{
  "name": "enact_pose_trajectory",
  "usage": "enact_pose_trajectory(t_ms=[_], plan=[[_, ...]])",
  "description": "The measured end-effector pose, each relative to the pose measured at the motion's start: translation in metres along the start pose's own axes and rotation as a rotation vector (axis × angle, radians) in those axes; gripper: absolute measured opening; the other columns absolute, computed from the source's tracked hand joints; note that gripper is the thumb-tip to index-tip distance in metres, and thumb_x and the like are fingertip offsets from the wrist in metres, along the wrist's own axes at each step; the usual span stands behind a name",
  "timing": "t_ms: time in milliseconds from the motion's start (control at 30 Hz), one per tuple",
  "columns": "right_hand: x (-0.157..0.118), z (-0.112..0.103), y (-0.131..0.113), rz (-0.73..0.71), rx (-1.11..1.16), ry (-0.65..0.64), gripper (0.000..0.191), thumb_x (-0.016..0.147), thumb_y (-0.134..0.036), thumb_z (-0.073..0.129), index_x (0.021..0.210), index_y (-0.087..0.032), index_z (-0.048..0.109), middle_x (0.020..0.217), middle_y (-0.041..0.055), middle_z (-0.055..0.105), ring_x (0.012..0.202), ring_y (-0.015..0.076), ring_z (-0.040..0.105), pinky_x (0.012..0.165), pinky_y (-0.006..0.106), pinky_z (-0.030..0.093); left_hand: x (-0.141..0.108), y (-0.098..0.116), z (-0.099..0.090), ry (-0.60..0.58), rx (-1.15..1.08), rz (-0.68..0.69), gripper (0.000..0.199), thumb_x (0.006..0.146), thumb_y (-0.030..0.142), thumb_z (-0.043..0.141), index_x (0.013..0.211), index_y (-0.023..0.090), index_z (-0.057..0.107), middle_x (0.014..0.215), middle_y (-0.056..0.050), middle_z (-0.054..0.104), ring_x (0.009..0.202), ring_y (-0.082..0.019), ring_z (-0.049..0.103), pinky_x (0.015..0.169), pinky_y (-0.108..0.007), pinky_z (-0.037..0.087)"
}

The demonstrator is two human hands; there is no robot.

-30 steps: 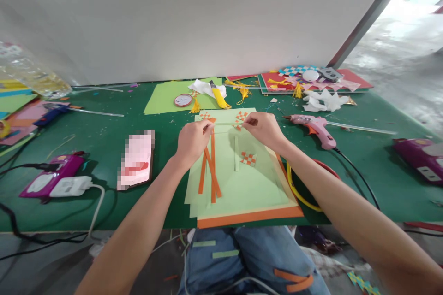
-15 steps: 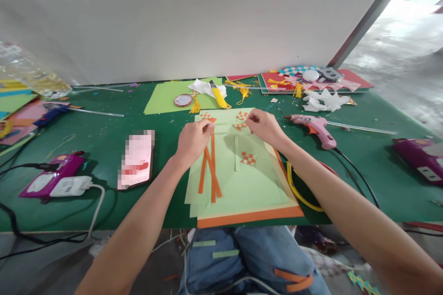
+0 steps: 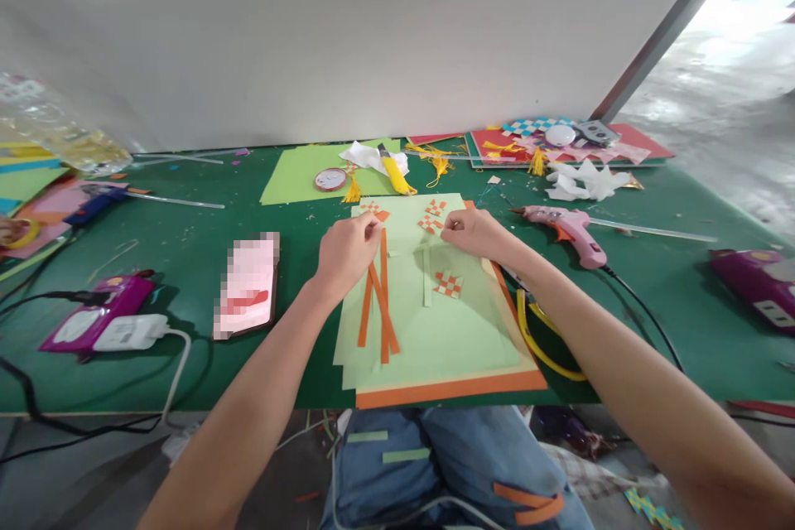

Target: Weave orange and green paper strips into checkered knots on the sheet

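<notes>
My left hand [image 3: 349, 248] is closed in a pinch over the upper left of the pale green paper sheets [image 3: 472, 331]. Its fingertips are beside an orange-and-green checked paper piece; what they hold is too small to make out. Closed as well, my right hand [image 3: 475, 232] hovers at the sheets' upper right, near a checked woven paper piece [image 3: 430, 224]. Any object in its fingers is hidden. Between the hands lie a short pale green scrap [image 3: 392, 253] and a pale green strip [image 3: 426, 275]. Below, orange paper strips [image 3: 383, 298] cross each other near another checked piece [image 3: 448, 284].
A pink glue gun [image 3: 568, 230] lies right of my right hand, its cord trailing forward. Yellow-handled scissors [image 3: 540, 352] are partly under my right forearm. A phone [image 3: 248, 286] and purple power strip [image 3: 103, 310] lie left. A yellow cutter [image 3: 397, 174] sits behind the sheets.
The pale strip that stretched between my hands no longer shows there. A short green scrap now shows on the sheet. My right hand has dropped slightly; my left has barely moved.
</notes>
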State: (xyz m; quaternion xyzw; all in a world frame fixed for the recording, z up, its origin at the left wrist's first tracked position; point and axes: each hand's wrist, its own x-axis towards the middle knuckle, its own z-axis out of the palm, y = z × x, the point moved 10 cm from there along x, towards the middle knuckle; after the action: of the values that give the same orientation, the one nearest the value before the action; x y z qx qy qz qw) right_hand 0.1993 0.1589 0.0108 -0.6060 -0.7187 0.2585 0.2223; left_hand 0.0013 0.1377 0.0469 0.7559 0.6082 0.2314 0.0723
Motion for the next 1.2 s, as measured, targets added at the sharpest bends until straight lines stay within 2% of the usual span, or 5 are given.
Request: enact_pose_trajectory(t_ms=[167,333,600,833,1200], plan=[[-0.003,0.001,0.002,-0.010,-0.128,0.007,0.015,0.076,-0.030,0.059,0.065,-0.020,0.061,0.071,0.0043,0.066,0.060,0.0155,0.054,0.055,0.027,0.035,0.001,-0.001,-0.001,0.013,0.029,0.007,0.020,0.091,0.030,0.050,0.084,0.023,0.067,0.081,-0.003,0.074,0.074,-0.021,0.066,0.062,-0.027,0.040],[-0.008,-0.010,-0.005,-0.009,-0.276,0.115,0.024,0.081,-0.044,0.059,0.074,-0.021,0.063,0.069,0.0054,0.064,0.060,0.0182,0.053,0.054,0.029,0.029,0.001,0.002,0.002,-0.002,0.042,0.035,0.017,0.090,0.023,0.051,0.095,0.023,0.068,0.088,-0.004,0.074,0.079,-0.021,0.067,0.066,-0.028,0.043],[-0.018,-0.005,-0.048,-0.341,-0.242,0.178,0.018,0.088,-0.024,0.049,0.075,-0.018,0.061,0.080,0.0037,0.066,0.067,0.0136,0.052,0.062,0.026,0.033,0.000,-0.006,-0.002,0.052,0.125,-0.005,0.014,0.088,0.021,0.052,0.097,0.022,0.062,0.100,-0.006,0.072,0.089,-0.023,0.066,0.067,-0.029,0.043],[-0.016,-0.002,-0.047,-0.345,-0.238,0.170,0.019,0.088,-0.023,0.049,0.075,-0.018,0.061,0.081,0.0041,0.067,0.067,0.0141,0.051,0.062,0.027,0.033,-0.003,-0.001,0.014,-0.035,0.207,0.034,0.008,0.083,0.019,0.055,0.091,0.021,0.055,0.093,-0.006,0.069,0.088,-0.023,0.063,0.062,-0.028,0.041],[-0.017,0.001,-0.046,-0.345,-0.243,0.159,0.019,0.088,-0.022,0.049,0.075,-0.018,0.061,0.081,0.0046,0.067,0.067,0.0146,0.052,0.061,0.027,0.032,-0.002,-0.005,0.006,-0.041,0.106,-0.021,0.008,0.081,0.015,0.054,0.087,0.021,0.054,0.082,-0.005,0.068,0.076,-0.022,0.065,0.063,-0.028,0.041]])
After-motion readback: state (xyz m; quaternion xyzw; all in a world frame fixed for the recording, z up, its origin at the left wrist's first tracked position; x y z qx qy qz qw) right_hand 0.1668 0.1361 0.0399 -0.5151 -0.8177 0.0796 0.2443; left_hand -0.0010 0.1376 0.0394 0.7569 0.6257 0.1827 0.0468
